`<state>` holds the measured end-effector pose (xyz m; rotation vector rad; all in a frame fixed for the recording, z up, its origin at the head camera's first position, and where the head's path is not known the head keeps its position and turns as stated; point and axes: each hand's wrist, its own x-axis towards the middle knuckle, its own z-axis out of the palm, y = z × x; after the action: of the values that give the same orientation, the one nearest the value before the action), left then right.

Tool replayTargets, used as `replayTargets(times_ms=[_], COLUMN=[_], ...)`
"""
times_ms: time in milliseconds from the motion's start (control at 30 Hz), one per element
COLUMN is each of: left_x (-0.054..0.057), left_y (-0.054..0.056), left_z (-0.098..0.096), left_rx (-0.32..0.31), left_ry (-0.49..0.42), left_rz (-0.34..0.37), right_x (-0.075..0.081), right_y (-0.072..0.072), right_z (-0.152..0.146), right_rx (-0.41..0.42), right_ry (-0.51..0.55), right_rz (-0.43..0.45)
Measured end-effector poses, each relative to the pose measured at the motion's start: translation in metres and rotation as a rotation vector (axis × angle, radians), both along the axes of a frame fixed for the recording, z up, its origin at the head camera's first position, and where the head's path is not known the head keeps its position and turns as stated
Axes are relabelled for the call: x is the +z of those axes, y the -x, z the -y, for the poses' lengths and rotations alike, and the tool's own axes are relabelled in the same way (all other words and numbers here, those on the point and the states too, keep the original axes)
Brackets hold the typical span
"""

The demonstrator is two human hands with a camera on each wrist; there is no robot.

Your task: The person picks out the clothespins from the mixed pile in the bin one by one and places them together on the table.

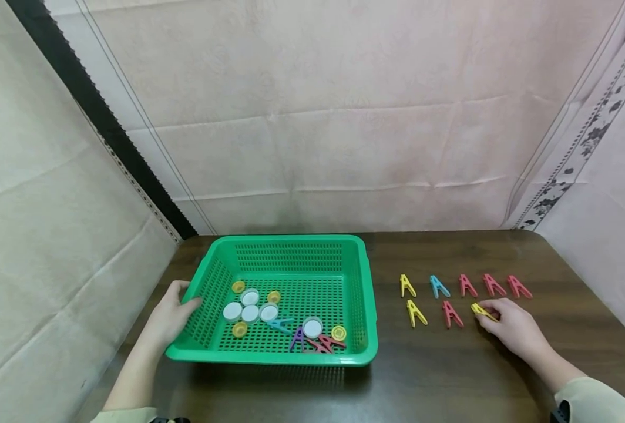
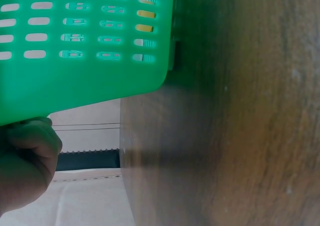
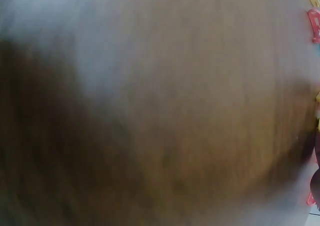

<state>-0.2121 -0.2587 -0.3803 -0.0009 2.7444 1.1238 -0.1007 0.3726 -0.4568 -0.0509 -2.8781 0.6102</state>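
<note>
Yellow peg [image 1: 479,309] pinched right of the green basket [image 1: 275,356]
Right hand [image 1: 514,327] has a narrow grip on it; left hand [image 1: 167,315] holds the basket's left side

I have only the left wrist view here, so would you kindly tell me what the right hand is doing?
Observer: In the head view, the right hand pinches a yellow clothespin over the right part of the table.

Operator: Thank you. What lies just beyond that hand?

Observer: A far row of five, from left to right: another yellow clothespin, a blue clothespin and three red clothespins.

Operator: And what is inside the green basket, whose outer wall I see?

Observer: White discs, yellow discs and several clothespins, among them a purple clothespin.
</note>
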Motion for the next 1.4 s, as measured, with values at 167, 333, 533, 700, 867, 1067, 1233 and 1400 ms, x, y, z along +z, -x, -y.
replayTargets(times_ms=[167, 333, 533, 700, 867, 1067, 1233, 1400], left_x=[0.0, 0.002, 0.002, 0.001, 0.002, 0.003, 0.003, 0.002], left_y=[0.0, 0.0, 0.0, 0.001, 0.001, 0.0, 0.0, 0.0], left_z=[-0.001, -0.001, -0.001, 0.0, 0.0, -0.002, -0.002, -0.001], left_rx=[-0.002, -0.004, -0.002, -0.002, -0.006, -0.008, -0.006, -0.012], left_ry=[0.015, 0.031, 0.036, 0.032, 0.04, 0.044, 0.037, 0.042], left_rz=[-0.01, -0.007, -0.007, -0.003, 0.0, -0.005, -0.004, -0.012], right_x=[-0.004, -0.007, -0.007, -0.006, -0.007, -0.001, 0.02, 0.049], right_y=[0.0, 0.002, 0.005, 0.006, 0.004, 0.004, 0.018, 0.041], right_z=[0.005, 0.011, 0.016, 0.016, 0.017, 0.014, 0.02, 0.046], right_rx=[-0.043, -0.097, -0.148, -0.163, -0.175, -0.176, -0.146, -0.046], right_ry=[0.017, 0.036, 0.05, 0.054, 0.06, 0.095, 0.116, 0.145], right_rz=[-0.018, -0.057, -0.067, -0.046, -0.047, -0.069, -0.147, -0.197])
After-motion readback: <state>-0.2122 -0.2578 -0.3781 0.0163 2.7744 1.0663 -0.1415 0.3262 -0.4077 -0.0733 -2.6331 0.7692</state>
